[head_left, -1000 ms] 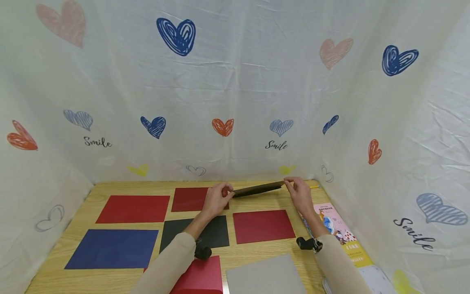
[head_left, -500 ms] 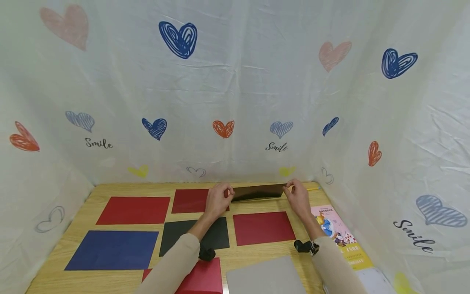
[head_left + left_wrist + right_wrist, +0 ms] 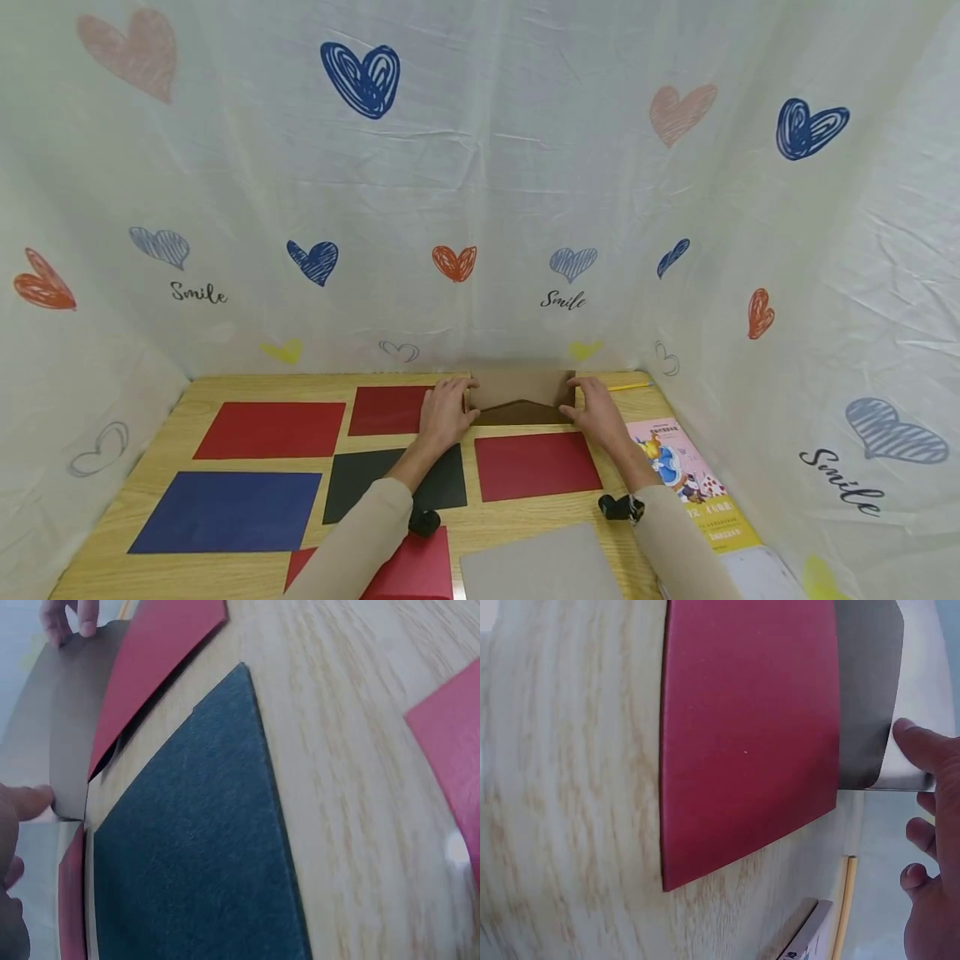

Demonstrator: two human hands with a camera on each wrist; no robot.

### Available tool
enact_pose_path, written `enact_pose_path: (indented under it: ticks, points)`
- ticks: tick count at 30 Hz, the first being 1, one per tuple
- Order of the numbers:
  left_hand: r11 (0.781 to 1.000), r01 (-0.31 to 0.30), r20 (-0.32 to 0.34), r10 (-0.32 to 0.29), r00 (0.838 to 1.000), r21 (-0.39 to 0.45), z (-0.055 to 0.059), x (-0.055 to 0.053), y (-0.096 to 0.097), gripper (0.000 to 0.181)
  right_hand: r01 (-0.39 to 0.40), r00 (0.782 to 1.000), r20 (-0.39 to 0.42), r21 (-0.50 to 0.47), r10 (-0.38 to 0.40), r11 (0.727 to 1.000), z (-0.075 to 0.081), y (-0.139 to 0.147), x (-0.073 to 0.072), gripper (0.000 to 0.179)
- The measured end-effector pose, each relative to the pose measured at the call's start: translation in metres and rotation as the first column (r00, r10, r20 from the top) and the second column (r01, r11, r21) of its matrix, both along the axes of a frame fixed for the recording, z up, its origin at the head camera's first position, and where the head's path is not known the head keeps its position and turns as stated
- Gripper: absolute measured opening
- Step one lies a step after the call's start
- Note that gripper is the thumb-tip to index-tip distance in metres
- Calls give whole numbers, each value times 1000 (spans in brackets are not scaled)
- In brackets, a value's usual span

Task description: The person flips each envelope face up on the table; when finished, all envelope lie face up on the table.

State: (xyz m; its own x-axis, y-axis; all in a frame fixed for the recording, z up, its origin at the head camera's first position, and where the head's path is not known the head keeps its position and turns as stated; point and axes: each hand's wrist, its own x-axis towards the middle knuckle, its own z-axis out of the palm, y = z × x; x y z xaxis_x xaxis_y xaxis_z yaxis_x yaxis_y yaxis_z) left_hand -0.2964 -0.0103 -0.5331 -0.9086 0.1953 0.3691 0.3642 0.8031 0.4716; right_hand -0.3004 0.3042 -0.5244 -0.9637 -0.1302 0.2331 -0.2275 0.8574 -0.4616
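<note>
A brown envelope is at the back of the table, its flap side facing me. My left hand holds its left edge, with the thumb toward the near corner. On the opposite edge, my right hand grips it between thumb and fingers. In the right wrist view the thumb lies on the envelope's face while the other fingers curl past its edge. Just in front of the envelope lies a dark red flat piece. Another dark red piece is partly covered by my left hand.
A red piece, a blue one and a dark green one lie left. Nearer are a pinkish-red piece and a grey one. On the right are a colourful booklet and a yellow pencil.
The envelope, seen almost edge-on and raised before, has come down and turned so its brown flap side shows. Both hands have moved slightly with it and still hold its ends.
</note>
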Motion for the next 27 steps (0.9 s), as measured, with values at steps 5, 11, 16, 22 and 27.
enact_pose_path:
  ticks: [5,11,16,22,27]
  points:
    - [999,-23,51,25,998,-50,-4,-1,3,56,-19,1000,-5,80,20,997,-6,-1,-2,56]
    - [993,20,126,-5,992,-116,-3,0,3,65,-12,998,59,88,7,996,-6,-1,-2,55]
    - [981,38,168,-5,986,-189,-1,2,2,68,-27,997,81,125,17,992,-9,1,-3,50]
    - [980,39,186,-3,982,-193,-4,1,2,59,-49,997,64,163,39,985,-15,4,-4,37]
    - [982,29,196,8,980,-185,-5,0,2,52,-50,997,73,155,39,987,-17,5,-5,34]
